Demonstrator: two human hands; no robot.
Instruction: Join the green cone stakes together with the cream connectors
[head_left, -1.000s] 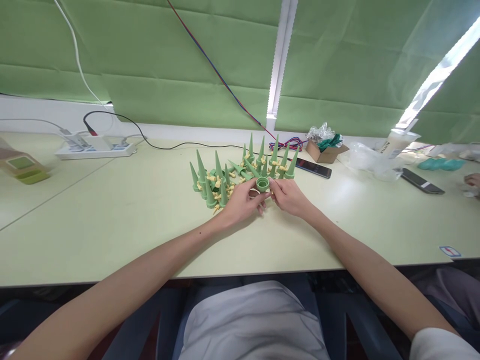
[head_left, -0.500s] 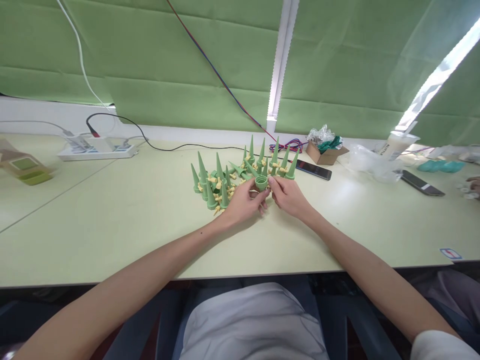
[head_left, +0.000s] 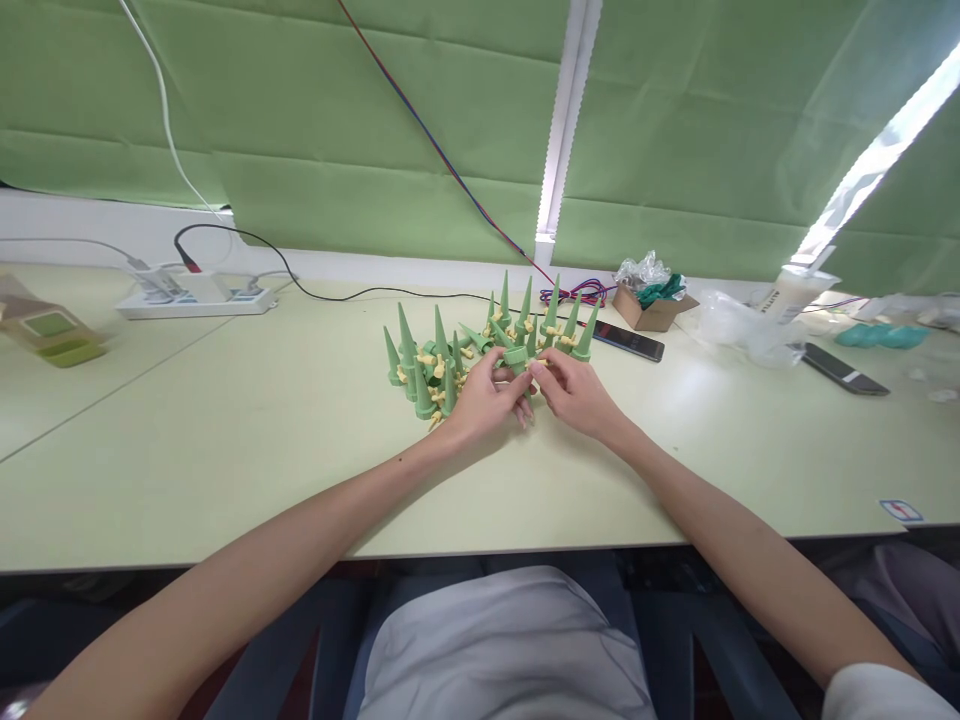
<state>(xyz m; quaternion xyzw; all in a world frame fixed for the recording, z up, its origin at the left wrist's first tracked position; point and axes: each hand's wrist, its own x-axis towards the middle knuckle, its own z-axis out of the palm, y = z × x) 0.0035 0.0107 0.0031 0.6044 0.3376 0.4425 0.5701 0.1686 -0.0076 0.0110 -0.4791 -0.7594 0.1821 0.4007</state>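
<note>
My left hand (head_left: 491,398) is closed around a green plastic cone cap (head_left: 516,357), its wide ribbed end turned up and tilted. My right hand (head_left: 568,385) meets it from the right, thumb and forefinger pinched on a small yellow piece (head_left: 537,365) at the cap's side. Just behind my hands stand several green pointed cones (head_left: 424,392) with small yellow pieces (head_left: 439,367) among them. More upright cones (head_left: 551,308) rise behind my right hand. The lower part of the held cap is hidden by my fingers.
Right of the cones lies a phone (head_left: 628,341), with a small cardboard box (head_left: 654,312) behind it. Farther right are a plastic bag (head_left: 739,325), a cup (head_left: 795,292) and a second dark phone (head_left: 844,370). A power strip (head_left: 196,302) sits at the back left.
The held green cap has tipped, so its open hollow end no longer faces me. My right fingers have shifted slightly left and down against its side.
</note>
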